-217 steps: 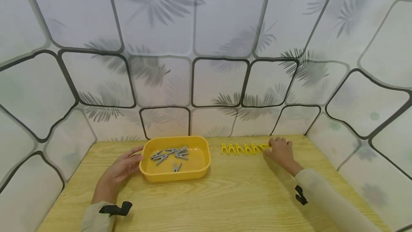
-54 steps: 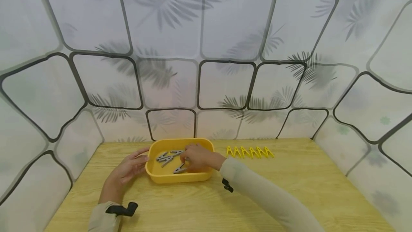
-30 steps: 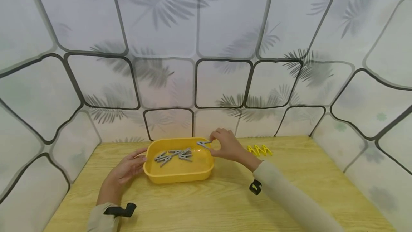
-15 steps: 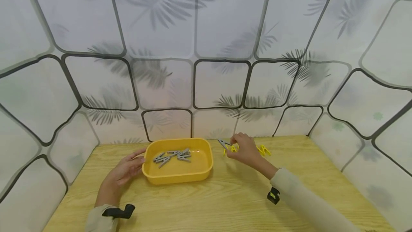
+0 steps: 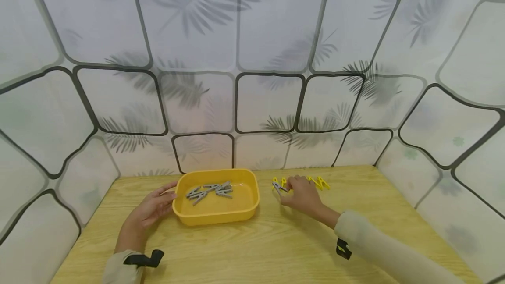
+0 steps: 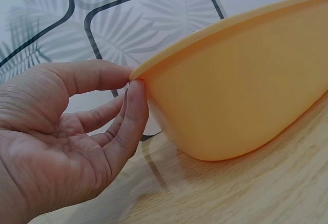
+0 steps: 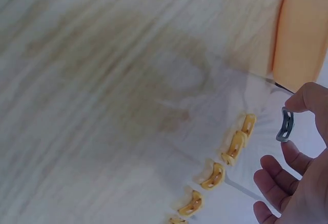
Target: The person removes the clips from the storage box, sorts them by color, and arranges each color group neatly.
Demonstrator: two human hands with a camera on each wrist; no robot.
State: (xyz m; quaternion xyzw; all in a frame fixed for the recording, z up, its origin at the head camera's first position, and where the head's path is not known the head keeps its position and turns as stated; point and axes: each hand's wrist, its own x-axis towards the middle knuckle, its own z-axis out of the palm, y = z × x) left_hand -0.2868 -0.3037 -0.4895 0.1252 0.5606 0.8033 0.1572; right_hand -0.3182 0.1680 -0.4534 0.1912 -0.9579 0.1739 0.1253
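Note:
My left hand (image 5: 150,211) pinches the left rim of a yellow plastic basin (image 5: 217,219); in the left wrist view the thumb and a finger meet at the rim (image 6: 134,74). Between thumb and forefinger, my right hand (image 5: 304,196) holds a grey clothespin (image 5: 279,186) by its handles, its legs pointing toward the basin in the right wrist view's foreground (image 7: 285,125). It is just in front of the left end of a row of yellow clothespins (image 5: 323,183), partly hidden behind the hand. Several grey clothespins (image 5: 199,196) lie in the basin.
Everything stands on a light wood-grain table (image 5: 236,257). A patterned wall covering (image 5: 268,104) rises behind its back edge and along both sides. The yellow row stands near the back edge, right of the basin.
My right hand left the right end of the yellow row, took a grey clothespin from the basin, carried it right and lowered it before the row. The left hand stayed at the rim.

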